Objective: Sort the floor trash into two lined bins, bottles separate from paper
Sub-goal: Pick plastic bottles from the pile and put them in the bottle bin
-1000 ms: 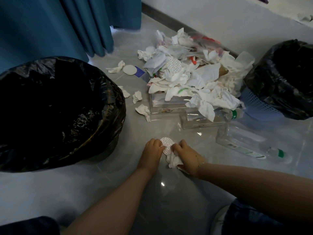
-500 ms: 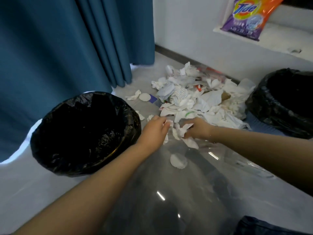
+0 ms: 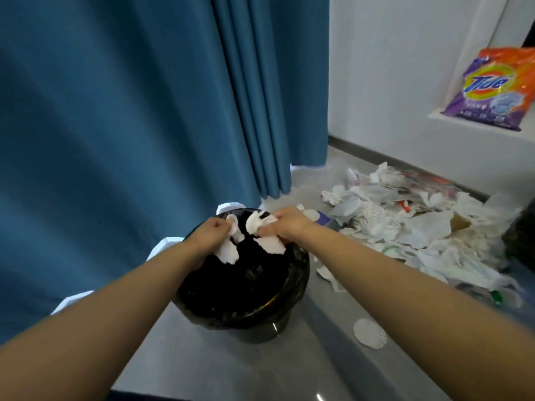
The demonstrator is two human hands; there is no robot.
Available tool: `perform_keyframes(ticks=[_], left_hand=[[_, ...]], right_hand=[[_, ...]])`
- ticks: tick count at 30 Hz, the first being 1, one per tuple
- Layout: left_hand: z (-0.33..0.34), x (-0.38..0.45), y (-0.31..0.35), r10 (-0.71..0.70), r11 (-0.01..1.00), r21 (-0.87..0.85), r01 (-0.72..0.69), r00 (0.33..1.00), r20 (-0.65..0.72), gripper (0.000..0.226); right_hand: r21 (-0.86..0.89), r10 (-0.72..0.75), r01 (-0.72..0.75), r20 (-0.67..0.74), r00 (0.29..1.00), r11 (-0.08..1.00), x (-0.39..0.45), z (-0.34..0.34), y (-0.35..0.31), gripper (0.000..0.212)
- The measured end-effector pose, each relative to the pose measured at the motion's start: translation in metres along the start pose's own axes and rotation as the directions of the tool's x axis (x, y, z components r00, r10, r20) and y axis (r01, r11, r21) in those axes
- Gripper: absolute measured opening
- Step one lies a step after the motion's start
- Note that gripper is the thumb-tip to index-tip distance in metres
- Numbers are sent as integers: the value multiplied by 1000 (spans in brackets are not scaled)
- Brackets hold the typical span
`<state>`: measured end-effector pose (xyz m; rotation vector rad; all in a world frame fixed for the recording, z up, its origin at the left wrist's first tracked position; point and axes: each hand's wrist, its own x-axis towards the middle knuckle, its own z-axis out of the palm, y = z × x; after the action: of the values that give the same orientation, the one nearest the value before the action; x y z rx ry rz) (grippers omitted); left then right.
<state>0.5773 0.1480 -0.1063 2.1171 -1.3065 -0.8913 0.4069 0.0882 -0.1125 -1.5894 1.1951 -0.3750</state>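
Nearest, a round white paper disc (image 3: 370,333) lies on the floor (image 3: 289,371), not yet collected. Beyond it, over the black-lined bin (image 3: 246,296), the left hand (image 3: 210,234) and right hand (image 3: 285,224) each clench crumpled paper scraps (image 3: 260,227), which hang from the fingers above the bin's mouth. Farther right, a large trash pile (image 3: 419,227) remains, so sorting looks barely begun.

The second bin (image 3: 521,235) is cut off at the right edge.
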Motion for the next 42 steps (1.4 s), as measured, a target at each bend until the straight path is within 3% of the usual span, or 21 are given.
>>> perform_keyframes(ticks=[3, 5, 9, 12, 15, 19, 24, 26, 28, 30, 32, 37, 42], left_hand=[[2, 3, -11, -65, 998, -3, 65, 998, 19, 29], [3, 2, -6, -33, 996, 79, 36, 999, -42, 27], [19, 3, 24, 111, 991, 87, -98, 980, -164, 28], [50, -1, 45, 191, 981, 57, -186, 976, -108, 24], [98, -12, 63, 297, 950, 83, -300, 954, 49, 20], [191, -32, 58, 330, 897, 159, -412, 865, 379, 19], [282, -30, 13, 159, 939, 203, -277, 874, 459, 29], [305, -24, -2, 122, 938, 234, -256, 875, 468, 38], [321, -18, -13, 99, 905, 320, -282, 869, 485, 53], [332, -13, -21, 101, 865, 393, -311, 876, 472, 64], [342, -10, -25, 121, 831, 447, -332, 891, 438, 70], [364, -3, -21, 62, 817, 490, -305, 890, 451, 72], [370, 5, -13, 71, 827, 447, -339, 854, 516, 58]], right_hand=[[-108, 59, -43, 146, 988, 993, -3, 8, -2, 45], [-23, 96, -93, 169, 981, 995, -6, -1, -2, 41], [266, 126, -112, -34, 991, 957, -12, -45, 14, 32], [311, 184, -131, -149, 971, 941, -18, -77, 49, 16], [186, 324, -292, -175, 930, 938, -26, -98, 101, 10], [-83, 482, -499, -165, 860, 862, -51, -116, 165, 24], [-91, 537, -564, -210, 817, 821, -73, -138, 207, 13], [-174, 517, -547, -193, 834, 819, -73, -143, 217, 10], [-368, 457, -505, -213, 863, 781, -73, -146, 227, 5], [-628, 362, -411, -213, 907, 661, -71, -149, 236, 10], [-762, 285, -291, -146, 947, 578, -63, -147, 241, 25], [-823, 260, -227, -100, 960, 521, -39, -141, 258, 62], [-829, 311, -203, -37, 950, 521, -37, -155, 268, 52]])
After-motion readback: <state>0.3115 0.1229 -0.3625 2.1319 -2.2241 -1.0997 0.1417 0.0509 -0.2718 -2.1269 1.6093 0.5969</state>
